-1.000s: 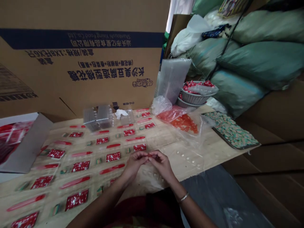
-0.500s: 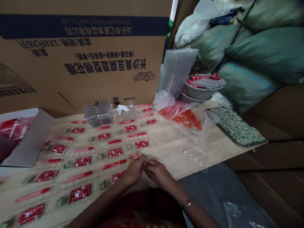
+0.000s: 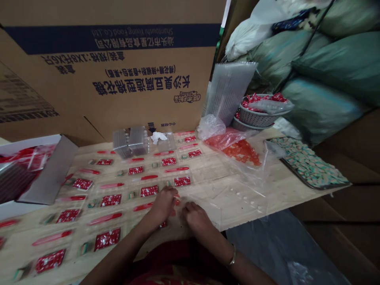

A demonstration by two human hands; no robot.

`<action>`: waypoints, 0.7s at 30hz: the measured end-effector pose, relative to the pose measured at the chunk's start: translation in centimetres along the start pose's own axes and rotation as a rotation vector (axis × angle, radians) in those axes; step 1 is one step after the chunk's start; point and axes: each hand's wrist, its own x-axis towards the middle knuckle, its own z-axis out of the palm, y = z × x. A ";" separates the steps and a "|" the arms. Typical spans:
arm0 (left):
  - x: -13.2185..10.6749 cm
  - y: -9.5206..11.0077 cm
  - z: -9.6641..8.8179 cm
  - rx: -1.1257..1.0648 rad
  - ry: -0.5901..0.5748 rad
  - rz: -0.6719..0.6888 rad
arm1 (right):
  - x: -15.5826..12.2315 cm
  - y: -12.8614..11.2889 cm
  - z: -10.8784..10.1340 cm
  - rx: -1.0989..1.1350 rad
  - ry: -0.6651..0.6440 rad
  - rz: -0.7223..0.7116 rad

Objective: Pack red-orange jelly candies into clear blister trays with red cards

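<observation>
Both hands are low on the wooden table (image 3: 279, 186), close to the person's body, and the forearms are cut off by the lower edge of the view. The left hand (image 3: 162, 204) lies with the fingers bent down on a small red piece (image 3: 177, 202); only a little red shows past the fingertips, so I cannot tell if the fingers pinch it or only cover it. The right hand (image 3: 196, 217) is loosely curled just beside it, with the fingertips at the near edge of a clear tray (image 3: 212, 206). This tray is transparent and hard to make out against the wood, and whether the hand grips it is not visible. To the left, rows of red packets (image 3: 149, 190) and red sticks (image 3: 143, 206) lie in similar clear trays; the lowest row is partly hidden by the left arm. Behind, a bag of orange pieces (image 3: 242, 152) lies open, and a cardboard box (image 3: 118, 79) stands with its print upside down.
</observation>
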 end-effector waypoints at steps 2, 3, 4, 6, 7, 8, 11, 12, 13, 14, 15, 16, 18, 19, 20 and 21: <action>0.6 0.2 0.4 0.048 -0.006 0.014 | -0.7 0.5 0.0 0.052 0.049 0.013; 0.8 0.3 0.6 0.054 -0.004 0.016 | -1.1 0.7 0.0 0.105 0.087 0.022; 0.8 0.4 0.7 0.058 0.003 0.019 | -1.4 0.9 -0.1 0.182 0.140 0.026; 0.6 0.7 0.6 0.031 0.050 0.031 | -1.7 1.3 -0.5 0.386 0.276 0.045; 0.3 0.9 0.5 -0.023 0.087 0.044 | -1.7 1.4 -0.7 0.509 0.346 0.076; -0.1 1.2 0.3 -0.103 0.125 0.066 | -1.5 1.4 -1.0 0.643 0.406 0.118; -1.3 2.3 -0.2 -0.367 0.199 0.205 | -0.7 1.7 -1.9 1.041 0.456 0.236; -1.6 2.6 -0.4 -0.411 0.208 0.260 | -0.4 1.7 -2.2 1.143 0.432 0.252; -1.9 2.9 -0.5 -0.436 0.222 0.307 | -0.2 1.8 -2.5 1.219 0.405 0.253; -2.1 3.2 -0.6 -0.450 0.238 0.340 | -0.2 1.9 -2.8 1.268 0.385 0.249; -2.3 3.4 -0.6 -0.461 0.254 0.361 | -0.2 1.9 -3.1 1.293 0.373 0.244; -2.4 3.6 -0.6 -0.476 0.262 0.372 | -0.2 1.9 -3.4 1.297 0.374 0.240; -2.5 3.7 -0.5 -0.536 0.249 0.362 | -0.5 1.9 -3.8 1.272 0.403 0.229; -2.5 3.8 -0.4 -0.603 0.233 0.333 | -0.7 1.8 -3.9 1.263 0.418 0.224; -2.5 3.8 -0.3 -0.706 0.205 0.284 | -0.8 1.8 -4.1 1.267 0.425 0.223; -2.4 3.8 -0.3 -0.839 0.163 0.218 | -0.9 1.9 -4.1 1.286 0.427 0.226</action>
